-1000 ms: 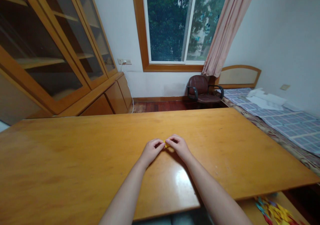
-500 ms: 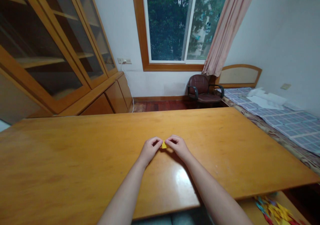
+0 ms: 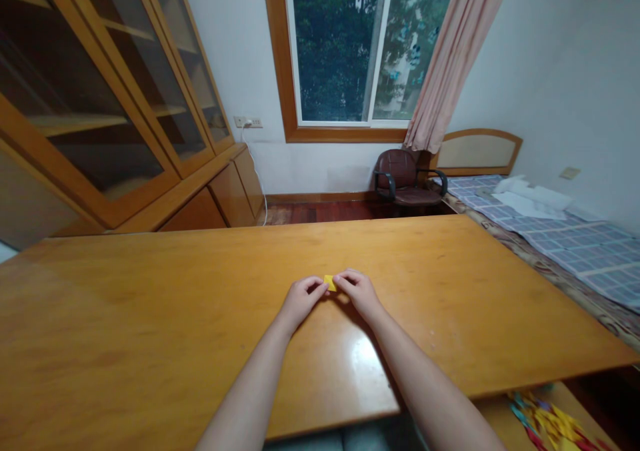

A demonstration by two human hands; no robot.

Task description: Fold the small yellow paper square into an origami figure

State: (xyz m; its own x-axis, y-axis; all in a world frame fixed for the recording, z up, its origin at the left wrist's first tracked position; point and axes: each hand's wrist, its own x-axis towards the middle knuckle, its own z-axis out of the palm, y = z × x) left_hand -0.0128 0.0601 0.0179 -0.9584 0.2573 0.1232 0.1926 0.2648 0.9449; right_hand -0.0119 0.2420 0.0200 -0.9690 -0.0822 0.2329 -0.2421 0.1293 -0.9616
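Note:
A small yellow piece of folded paper (image 3: pixel 330 283) is pinched between my two hands, just above the wooden table (image 3: pixel 175 317). My left hand (image 3: pixel 303 299) grips its left edge between thumb and fingertips. On the other side, my right hand (image 3: pixel 359 291) has thumb and index finger closed on the right edge. The fingertips cover parts of the paper, so its full shape is hidden.
An open drawer (image 3: pixel 500 424) at the lower right holds a heap of yellow, red and teal strips (image 3: pixel 555 424). Beyond the table stand a brown armchair (image 3: pixel 400 174), a bed (image 3: pixel 575 237) and a glass-fronted cabinet (image 3: pixel 165 164).
The yellow paper has shifted slightly up and now shows a squarer face between the fingers. Both hands have moved very little.

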